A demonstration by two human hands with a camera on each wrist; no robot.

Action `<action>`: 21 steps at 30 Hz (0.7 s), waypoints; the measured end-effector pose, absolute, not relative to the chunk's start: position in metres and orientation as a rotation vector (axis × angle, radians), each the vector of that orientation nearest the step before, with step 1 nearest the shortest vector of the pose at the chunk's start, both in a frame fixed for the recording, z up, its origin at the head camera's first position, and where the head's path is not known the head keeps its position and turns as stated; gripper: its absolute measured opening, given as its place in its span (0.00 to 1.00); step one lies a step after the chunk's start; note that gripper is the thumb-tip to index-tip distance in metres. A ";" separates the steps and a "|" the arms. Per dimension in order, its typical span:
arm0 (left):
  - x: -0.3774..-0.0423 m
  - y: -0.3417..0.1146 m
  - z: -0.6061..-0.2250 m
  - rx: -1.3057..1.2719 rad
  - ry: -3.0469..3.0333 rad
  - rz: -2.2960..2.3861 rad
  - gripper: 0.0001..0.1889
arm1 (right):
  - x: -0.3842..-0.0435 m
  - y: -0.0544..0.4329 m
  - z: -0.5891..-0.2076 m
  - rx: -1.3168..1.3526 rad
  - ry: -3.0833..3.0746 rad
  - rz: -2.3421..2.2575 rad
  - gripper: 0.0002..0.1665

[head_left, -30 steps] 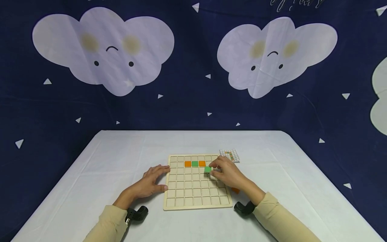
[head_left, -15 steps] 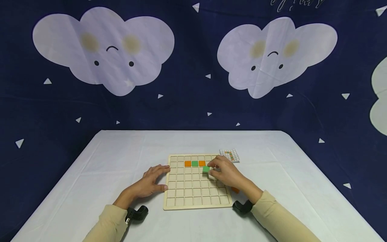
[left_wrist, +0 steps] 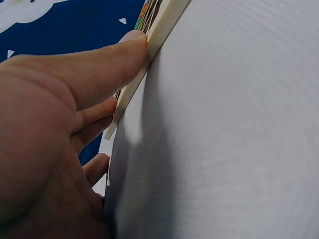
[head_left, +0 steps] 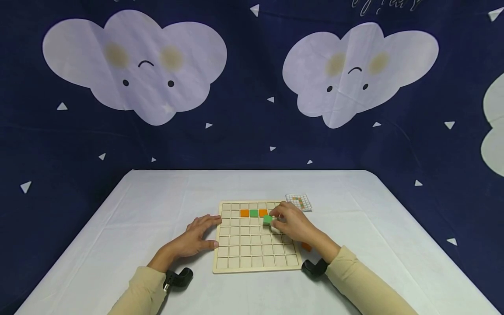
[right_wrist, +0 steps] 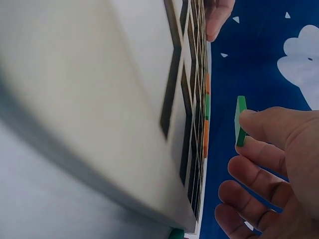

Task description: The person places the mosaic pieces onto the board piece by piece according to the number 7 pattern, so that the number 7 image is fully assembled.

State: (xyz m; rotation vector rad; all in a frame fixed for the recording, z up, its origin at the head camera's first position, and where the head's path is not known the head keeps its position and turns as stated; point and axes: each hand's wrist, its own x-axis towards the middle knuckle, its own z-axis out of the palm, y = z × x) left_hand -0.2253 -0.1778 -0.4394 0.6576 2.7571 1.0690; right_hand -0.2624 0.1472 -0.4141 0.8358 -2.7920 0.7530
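Lower centre in the head view, the left hand [head_left: 193, 238], fingers extended and grasping nothing, touches the left edge of a gridded wooden board [head_left: 234, 251]. A tile row [head_left: 253, 213], orange-green-orange, sits near its top. Right of centre, the right hand [head_left: 294, 222] pinches a green tile [head_left: 267, 220] above the board, covering some cells and part of a small card [head_left: 303, 201]. Lower right, an orange piece [head_left: 306, 247] is partly hidden by the forearm.
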 end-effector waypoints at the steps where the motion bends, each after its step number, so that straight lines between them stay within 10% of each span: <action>1: -0.225 -0.178 -0.440 0.654 2.756 1.070 0.35 | -0.262 0.147 -0.414 0.833 -2.795 0.754 0.11; 21: -0.226 -0.178 -0.441 0.643 2.760 1.061 0.36 | -0.267 0.147 -0.405 0.866 -2.795 0.666 0.13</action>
